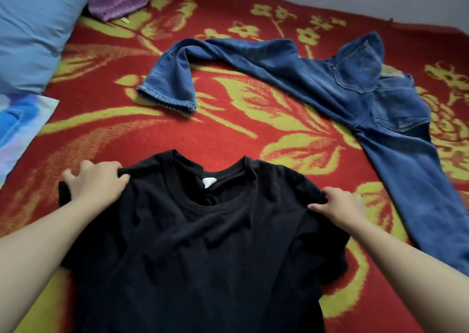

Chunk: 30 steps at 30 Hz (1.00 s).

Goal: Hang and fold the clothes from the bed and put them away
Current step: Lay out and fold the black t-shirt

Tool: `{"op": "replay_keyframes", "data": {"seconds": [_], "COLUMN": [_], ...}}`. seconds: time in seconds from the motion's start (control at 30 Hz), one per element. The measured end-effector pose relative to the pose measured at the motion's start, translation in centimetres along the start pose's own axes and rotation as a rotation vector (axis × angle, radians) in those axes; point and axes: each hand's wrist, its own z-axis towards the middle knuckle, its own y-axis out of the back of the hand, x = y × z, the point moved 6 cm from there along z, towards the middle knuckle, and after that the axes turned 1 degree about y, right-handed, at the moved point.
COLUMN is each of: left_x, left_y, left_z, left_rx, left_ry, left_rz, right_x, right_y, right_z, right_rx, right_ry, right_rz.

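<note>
Red blanket (228, 132) w/ black tee (203, 243), L hand (99, 182) & R hand (340, 205) grips tight on shoulders

Dim, even light, soft throughout; wide-angle bending and blur at edges.

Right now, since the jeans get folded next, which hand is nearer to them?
Right. The right hand grips the black T-shirt at the shoulder towards the jeans; the left hand grips the opposite shoulder, across the shirt from them.
</note>
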Motion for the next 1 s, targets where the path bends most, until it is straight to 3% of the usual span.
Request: {"op": "replay_keyframes", "data": {"seconds": [0.07,0.13,0.23,0.33,0.4,0.5,0.57,0.6,0.7,0.8,0.9,1.0], "left_x": [1.8,3.8,5.5,1.3,-2.9,-8.6,-11.6,-13.0,-16.7,-19.4,-21.8,-23.9], "left_y": [1.4,2.1,1.1,1.1,1.1,-1.6,-3.7,-4.7,-5.9,-5.3,-4.1,-3.1], "left_z": [0.6,1.3,2.2,-0.6,-3.3,-6.3,-8.4,-9.5,-11.3,-11.0,-9.6,-8.4], "left_rx": [-0.153,-0.184,-0.179,-0.250,-0.295,-0.287,-0.230,-0.175,-0.048,0.099,0.276,0.419], "left_ry": [-0.041,-0.031,0.071,0.200,0.066,-0.305,-0.479,-0.539,-0.644,-0.539,-0.371,-0.305], "left_rz": [0.003,-0.001,-0.035,-0.186,-0.173,-0.102,-0.048,-0.022,0.006,-0.065,-0.411,-0.874], "right_x": [-1.4,-3.5,-4.5,-2.5,-2.5,-7.1,-9.5,-9.8,-9.0,-7.4,-6.8,-6.4], "right_y": [2.1,3.6,3.3,1.9,1.0,-1.6,-4.8,-6.1,-7.4,-6.9,-6.6,-6.5], "right_z": [-0.5,-0.8,-0.5,0.0,-0.2,-2.2,-3.7,-4.2,-4.7,-5.3,-5.8,-6.2], "right_rx": [-0.151,-0.232,-0.193,-0.167,-0.161,-0.223,-0.122,-0.036,0.017,-0.075,-0.122,-0.054], "right_ry": [-0.027,-0.132,-0.289,-0.169,-0.144,-0.520,-0.760,-0.788,-0.685,-0.559,-0.495,-0.583], "right_rz": [-0.026,-0.062,-0.124,0.083,0.251,0.573,0.753,0.778,0.830,0.903,0.989,1.312]}}
